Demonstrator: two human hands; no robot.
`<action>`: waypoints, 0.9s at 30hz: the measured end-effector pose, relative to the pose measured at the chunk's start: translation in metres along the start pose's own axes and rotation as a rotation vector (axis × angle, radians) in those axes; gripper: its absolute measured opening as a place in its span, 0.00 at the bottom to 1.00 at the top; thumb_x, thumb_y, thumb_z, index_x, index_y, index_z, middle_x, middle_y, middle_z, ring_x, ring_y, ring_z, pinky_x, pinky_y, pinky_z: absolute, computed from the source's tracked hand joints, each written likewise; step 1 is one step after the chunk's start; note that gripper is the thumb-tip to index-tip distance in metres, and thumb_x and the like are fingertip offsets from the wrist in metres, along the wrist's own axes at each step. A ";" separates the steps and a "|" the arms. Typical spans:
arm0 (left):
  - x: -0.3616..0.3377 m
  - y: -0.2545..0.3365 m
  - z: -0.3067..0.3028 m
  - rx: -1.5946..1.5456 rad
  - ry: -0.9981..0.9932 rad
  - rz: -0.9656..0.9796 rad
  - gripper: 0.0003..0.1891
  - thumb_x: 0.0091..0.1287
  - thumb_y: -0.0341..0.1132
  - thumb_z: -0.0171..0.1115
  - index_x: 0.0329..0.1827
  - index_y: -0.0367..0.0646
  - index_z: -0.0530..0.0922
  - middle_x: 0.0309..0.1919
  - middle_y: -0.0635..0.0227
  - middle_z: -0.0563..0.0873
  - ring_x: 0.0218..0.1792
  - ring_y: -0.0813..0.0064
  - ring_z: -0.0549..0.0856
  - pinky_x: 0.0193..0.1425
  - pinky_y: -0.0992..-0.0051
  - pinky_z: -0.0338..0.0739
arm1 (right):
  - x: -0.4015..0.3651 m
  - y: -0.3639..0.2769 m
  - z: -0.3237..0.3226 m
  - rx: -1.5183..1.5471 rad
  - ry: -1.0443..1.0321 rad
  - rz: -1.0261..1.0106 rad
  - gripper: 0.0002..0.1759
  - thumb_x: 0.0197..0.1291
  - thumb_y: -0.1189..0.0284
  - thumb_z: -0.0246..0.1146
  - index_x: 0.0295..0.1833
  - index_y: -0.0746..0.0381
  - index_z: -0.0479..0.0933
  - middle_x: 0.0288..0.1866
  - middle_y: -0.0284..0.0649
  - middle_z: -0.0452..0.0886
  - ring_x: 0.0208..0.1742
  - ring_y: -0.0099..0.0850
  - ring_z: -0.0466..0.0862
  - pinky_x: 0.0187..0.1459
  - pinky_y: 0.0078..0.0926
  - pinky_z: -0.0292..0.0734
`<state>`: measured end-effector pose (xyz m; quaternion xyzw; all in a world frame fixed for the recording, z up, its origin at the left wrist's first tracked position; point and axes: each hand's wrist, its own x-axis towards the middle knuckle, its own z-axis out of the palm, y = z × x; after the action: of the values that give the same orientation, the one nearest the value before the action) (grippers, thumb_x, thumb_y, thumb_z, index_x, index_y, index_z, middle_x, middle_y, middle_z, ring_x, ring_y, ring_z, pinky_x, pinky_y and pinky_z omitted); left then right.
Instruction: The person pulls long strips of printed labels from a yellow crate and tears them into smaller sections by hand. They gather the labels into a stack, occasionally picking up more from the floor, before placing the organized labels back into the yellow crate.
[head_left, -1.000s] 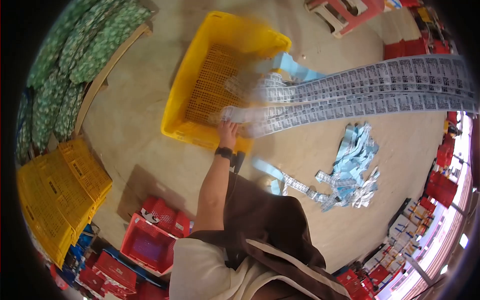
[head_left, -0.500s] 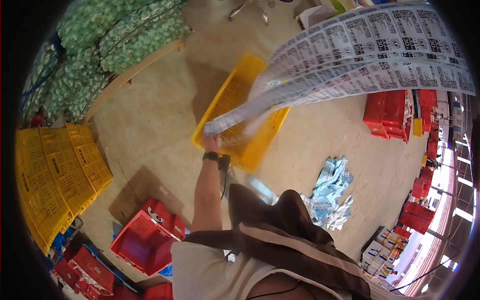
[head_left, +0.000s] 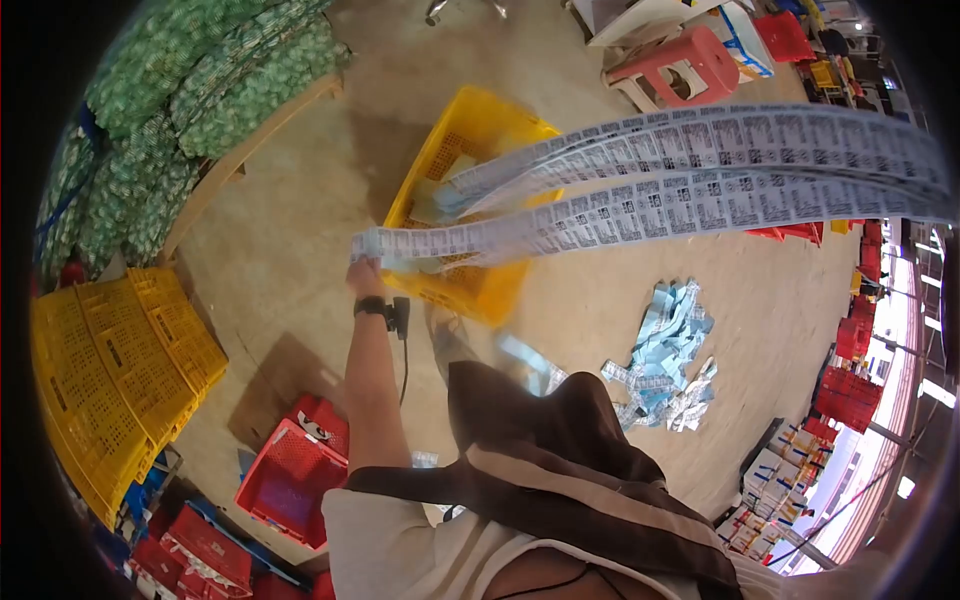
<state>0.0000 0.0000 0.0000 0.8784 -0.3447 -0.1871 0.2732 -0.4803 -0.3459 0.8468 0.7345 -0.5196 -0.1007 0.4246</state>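
My left hand (head_left: 365, 275), with a dark watch on the wrist, is closed on the end of a long strip of printed white labels (head_left: 640, 205). Several lengths of the strip stretch in the air from there to the right edge of the view, some blurred. Below them, a yellow plastic crate (head_left: 415, 180) stands tilted in view on the floor, with a pale bluish part of the strips hanging into or over it. My left hand is just beside the crate's near left corner. My right hand is out of view; what holds the strips' far side is hidden.
Crumpled blue and white label strips (head_left: 665, 345) lie on the floor at right. A red crate (head_left: 290, 480) is lower left, near stacked yellow crates (head_left: 130, 370). Green net sacks (head_left: 150, 170) are piled upper left. A red stool (head_left: 690, 65) stands at the top right.
My left hand has moved left, off the crate's near edge, pulling the strip end along. The strips at right have dropped lower and spread apart, and the stool has come into view.
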 end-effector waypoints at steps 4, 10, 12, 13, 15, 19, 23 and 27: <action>-0.008 0.049 0.007 -1.152 0.110 -0.612 0.13 0.60 0.38 0.53 0.41 0.38 0.72 0.32 0.56 0.78 0.36 0.62 0.79 0.38 0.68 0.74 | -0.052 0.038 0.157 0.033 -0.140 0.029 0.27 0.48 0.71 0.54 0.56 0.70 0.64 0.55 0.55 0.69 0.54 0.46 0.71 0.55 0.35 0.65; -0.034 0.128 -0.008 -1.354 0.130 -0.679 0.15 0.63 0.29 0.49 0.51 0.34 0.62 0.43 0.58 0.73 0.44 0.68 0.76 0.46 0.76 0.75 | -0.265 0.100 0.632 0.196 -0.267 -0.131 0.27 0.48 0.71 0.54 0.56 0.70 0.63 0.56 0.55 0.68 0.55 0.46 0.70 0.56 0.35 0.65; -0.042 0.141 -0.001 -1.446 0.036 -0.532 0.13 0.63 0.29 0.49 0.48 0.32 0.65 0.44 0.59 0.74 0.46 0.69 0.76 0.47 0.76 0.75 | -0.316 -0.047 0.581 0.203 -0.554 0.352 0.26 0.45 0.74 0.51 0.54 0.71 0.64 0.55 0.57 0.68 0.54 0.49 0.70 0.56 0.38 0.65; -0.044 0.147 0.002 -1.424 0.025 -0.521 0.13 0.63 0.29 0.49 0.48 0.32 0.65 0.44 0.59 0.74 0.46 0.69 0.76 0.47 0.76 0.75 | -0.367 -0.071 0.653 0.263 -0.465 0.331 0.26 0.47 0.75 0.50 0.55 0.70 0.63 0.52 0.55 0.70 0.53 0.49 0.71 0.56 0.38 0.64; -0.057 0.160 0.014 -1.576 -0.056 -0.466 0.12 0.64 0.28 0.47 0.48 0.31 0.67 0.46 0.59 0.75 0.47 0.70 0.76 0.49 0.74 0.75 | -0.440 -0.137 0.717 0.392 -0.510 0.359 0.20 0.47 0.74 0.51 0.48 0.69 0.67 0.45 0.55 0.73 0.48 0.50 0.73 0.52 0.39 0.66; -0.071 0.159 0.030 -1.826 -0.562 -0.233 0.14 0.65 0.27 0.44 0.52 0.30 0.66 0.48 0.56 0.75 0.49 0.68 0.76 0.53 0.74 0.75 | -0.516 -0.316 0.669 0.356 -0.991 0.146 0.14 0.45 0.70 0.54 0.34 0.69 0.77 0.37 0.58 0.77 0.43 0.52 0.76 0.45 0.41 0.72; -0.079 0.163 0.038 -1.774 -0.750 -0.202 0.16 0.67 0.29 0.40 0.55 0.29 0.63 0.51 0.53 0.73 0.51 0.68 0.75 0.57 0.69 0.71 | -0.633 -0.448 0.731 0.791 -1.038 0.651 0.23 0.46 0.66 0.53 0.47 0.70 0.72 0.49 0.58 0.72 0.53 0.49 0.72 0.54 0.36 0.67; -0.067 0.170 0.044 -1.714 -0.818 -0.174 0.17 0.66 0.26 0.41 0.56 0.26 0.61 0.53 0.53 0.71 0.52 0.66 0.73 0.58 0.72 0.68 | -0.676 -0.540 0.700 0.895 -1.110 0.810 0.23 0.48 0.60 0.53 0.46 0.67 0.73 0.48 0.55 0.74 0.50 0.47 0.74 0.51 0.38 0.69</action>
<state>-0.1545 -0.0719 0.0789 0.2682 -0.0924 -0.6886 0.6674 -0.8240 -0.0821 -0.1786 0.4330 -0.8701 -0.0718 -0.2242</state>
